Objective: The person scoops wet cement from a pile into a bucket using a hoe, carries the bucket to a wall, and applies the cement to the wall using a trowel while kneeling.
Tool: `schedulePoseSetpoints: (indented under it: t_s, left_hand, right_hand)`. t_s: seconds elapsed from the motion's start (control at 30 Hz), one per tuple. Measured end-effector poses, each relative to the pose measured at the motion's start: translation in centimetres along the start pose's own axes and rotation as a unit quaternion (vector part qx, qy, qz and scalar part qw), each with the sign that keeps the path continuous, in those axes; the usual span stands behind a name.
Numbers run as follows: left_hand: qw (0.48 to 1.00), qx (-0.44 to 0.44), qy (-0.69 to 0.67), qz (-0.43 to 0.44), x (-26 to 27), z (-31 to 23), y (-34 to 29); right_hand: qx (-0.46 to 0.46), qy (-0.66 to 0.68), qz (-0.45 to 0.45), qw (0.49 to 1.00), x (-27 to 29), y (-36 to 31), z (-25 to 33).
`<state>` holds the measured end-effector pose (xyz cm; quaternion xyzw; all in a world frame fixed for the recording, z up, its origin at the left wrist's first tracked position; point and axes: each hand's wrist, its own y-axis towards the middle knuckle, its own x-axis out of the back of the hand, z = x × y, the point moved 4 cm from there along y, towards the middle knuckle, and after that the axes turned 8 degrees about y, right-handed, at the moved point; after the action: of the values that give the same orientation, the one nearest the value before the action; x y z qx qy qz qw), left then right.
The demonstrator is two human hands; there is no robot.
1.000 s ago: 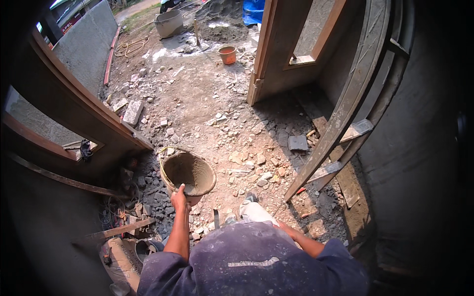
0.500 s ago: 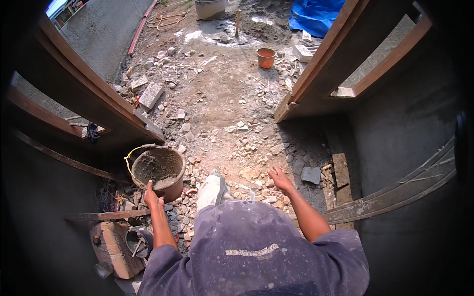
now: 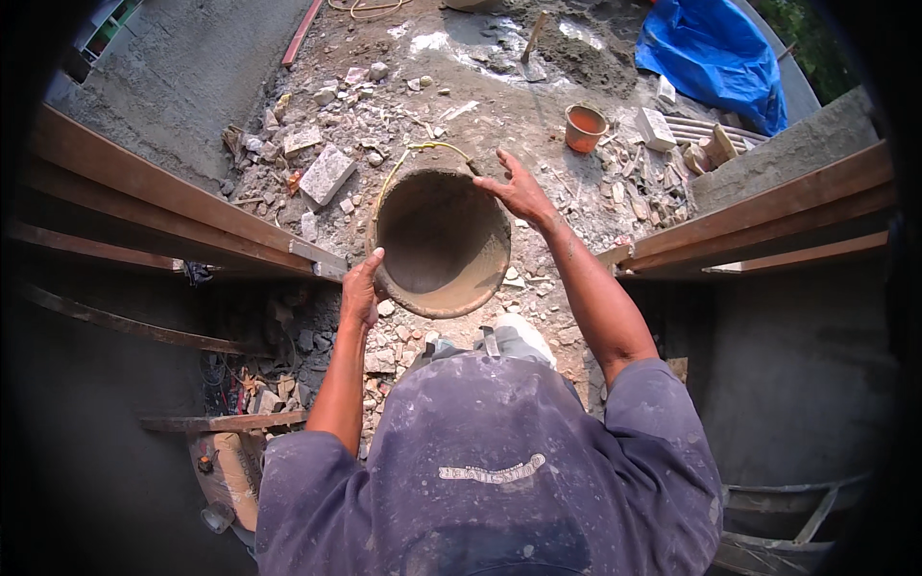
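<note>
A large round bucket (image 3: 492,235) is held up in front of me, its mouth facing me. Its inside wall is coated with grey-brown mortar. The yellow handle (image 3: 388,182) arcs over the far left rim. My left hand (image 3: 360,291) grips the left side, thumb over the rim and the other fingers mostly hidden behind it. At the far right rim, my right hand (image 3: 521,195) has its fingers spread, with the fingertips nearest me touching or just beside the edge.
Rubble and a pale block (image 3: 327,177) lie at the left. Ahead stands a small orange bucket (image 3: 584,129), near a white block (image 3: 655,129) and a blue tarp (image 3: 713,60). Wooden frames (image 3: 182,206) flank me. A brown sack (image 3: 236,470) lies at lower left.
The bucket has moved from my left to the middle in front, tilted toward me, with my left hand still on it. My right hand has reached forward to its rim. The view has shifted forward.
</note>
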<state>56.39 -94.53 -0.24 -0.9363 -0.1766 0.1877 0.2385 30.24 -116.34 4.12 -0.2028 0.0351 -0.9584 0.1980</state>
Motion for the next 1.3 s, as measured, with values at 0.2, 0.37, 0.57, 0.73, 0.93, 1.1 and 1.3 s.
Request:
schedulePoseSetpoints:
  t_s: [0.2, 0.37, 0.57, 0.73, 0.93, 1.1, 1.3]
  left_hand:
    - [0.992, 0.013, 0.118, 0.047, -10.1, -6.9, 11.3]
    - [0.989, 0.036, 0.140, 0.044, -16.2, -8.0, 24.4]
    - [0.992, 0.078, 0.098, 0.013, -20.4, -9.4, 40.1]
    - [0.944, 0.080, 0.315, -0.046, -21.9, -12.5, 48.9]
    - [0.825, 0.131, 0.533, 0.136, -20.4, -14.6, 54.6]
    - [0.794, 0.121, 0.554, 0.219, -18.8, -16.0, 67.1]
    - [0.770, 0.138, 0.556, 0.280, -17.6, -21.1, 81.1]
  right_hand:
    - [0.052, -0.084, 0.037, 0.994, 7.7, 14.8, 1.6]
    - [0.062, -0.034, -0.050, 0.996, 14.9, 24.8, 1.1]
    - [0.058, -0.021, 0.058, 0.996, 19.3, 33.3, -0.2]
    - [-0.012, 0.028, -0.002, 1.000, 22.4, 41.4, -7.4]
    - [-0.163, 0.059, -0.057, 0.983, 26.3, 50.5, -13.3]
    - [-0.264, 0.169, -0.182, 0.932, 30.3, 59.0, -17.2]
    - [-0.352, 0.280, -0.348, 0.823, 30.6, 61.5, -27.1]
